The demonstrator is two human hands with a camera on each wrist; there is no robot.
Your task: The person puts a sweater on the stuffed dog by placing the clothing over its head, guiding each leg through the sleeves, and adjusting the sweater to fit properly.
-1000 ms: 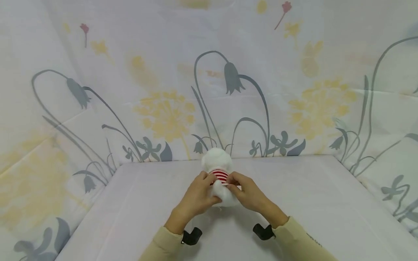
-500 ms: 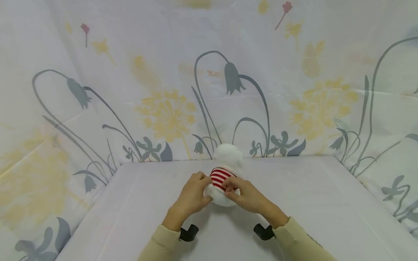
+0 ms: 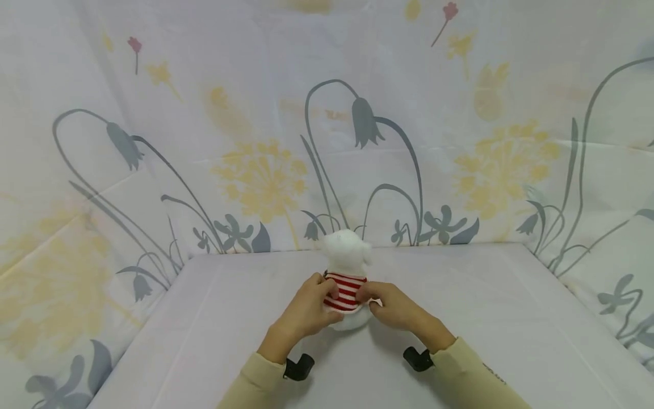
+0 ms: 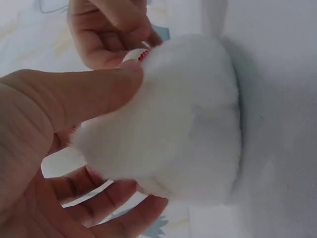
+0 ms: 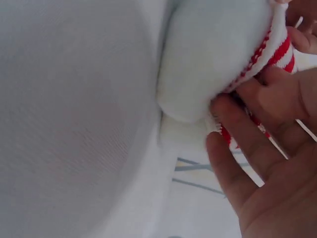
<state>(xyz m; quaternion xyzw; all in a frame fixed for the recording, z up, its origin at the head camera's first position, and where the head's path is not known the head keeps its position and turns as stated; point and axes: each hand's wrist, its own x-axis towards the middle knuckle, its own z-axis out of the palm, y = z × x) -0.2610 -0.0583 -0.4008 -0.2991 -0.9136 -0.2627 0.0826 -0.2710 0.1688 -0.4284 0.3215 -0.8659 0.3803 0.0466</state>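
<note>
A white plush toy (image 3: 346, 250) sits on the white table with its back towards me, wearing a red-and-white striped knit shirt (image 3: 346, 291). My left hand (image 3: 309, 307) holds the toy's left side, its thumb low on the white body. In the left wrist view that thumb and the fingers span the plush body (image 4: 168, 119). On the other side, my right hand (image 3: 395, 307) grips the shirt's edge. The right wrist view shows its fingers (image 5: 237, 124) at the hem, some tucked under the knit (image 5: 283, 52). The toy's front is hidden.
A white cloth printed with grey and yellow flowers (image 3: 363, 122) hangs behind and beside the table (image 3: 230, 318). Black camera mounts (image 3: 298, 367) sit under both wrists, close to the beige sleeves (image 3: 252, 378).
The toy first leaned right and now sits straighter. Its striped shirt reaches lower down the back, covering more white plush. My right hand has shifted slightly right and down along the hem.
</note>
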